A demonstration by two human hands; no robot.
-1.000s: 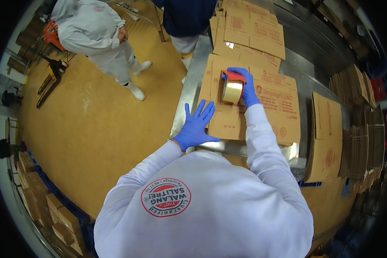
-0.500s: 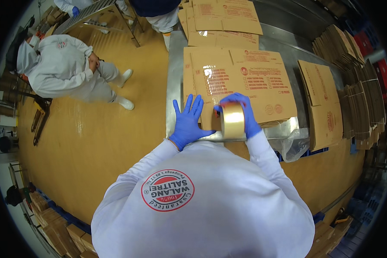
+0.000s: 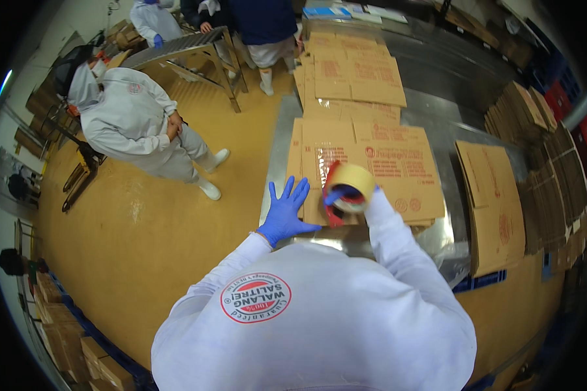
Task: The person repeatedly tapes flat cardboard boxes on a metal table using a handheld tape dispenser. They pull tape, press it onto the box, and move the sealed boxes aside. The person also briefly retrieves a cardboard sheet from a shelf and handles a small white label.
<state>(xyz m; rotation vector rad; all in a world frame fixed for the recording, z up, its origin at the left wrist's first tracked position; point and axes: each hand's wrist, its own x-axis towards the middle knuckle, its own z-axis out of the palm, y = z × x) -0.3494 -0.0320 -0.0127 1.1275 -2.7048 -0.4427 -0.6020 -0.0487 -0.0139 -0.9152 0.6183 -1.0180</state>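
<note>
My left hand [image 3: 284, 213], in a blue glove, lies flat with fingers spread on the near left corner of a flattened cardboard box [image 3: 398, 192]. My right hand [image 3: 334, 197], gloved in blue too, grips a red tape dispenser [image 3: 333, 217] carrying a wide roll of yellowish tape [image 3: 357, 175]. The roll is tilted, hides most of that hand, and is held over the near part of the cardboard. A shiny strip of tape [image 3: 324, 159] runs along the printed cardboard, left of its middle. The box lies on top of a stack.
The stack rests on a steel table [image 3: 277, 153]. More flattened boxes [image 3: 359, 75] lie beyond it, others [image 3: 492, 195] at the right. Bundled cardboard [image 3: 554, 176] stands farther right. A person in white [image 3: 134, 124] stands at the left, near a roller conveyor [image 3: 179, 51] and a pallet jack [image 3: 85, 171].
The tape roll has turned so that its open side shows, and the red dispenser has come into fuller view. My left hand stays flat on the cardboard. The whole view has shifted.
</note>
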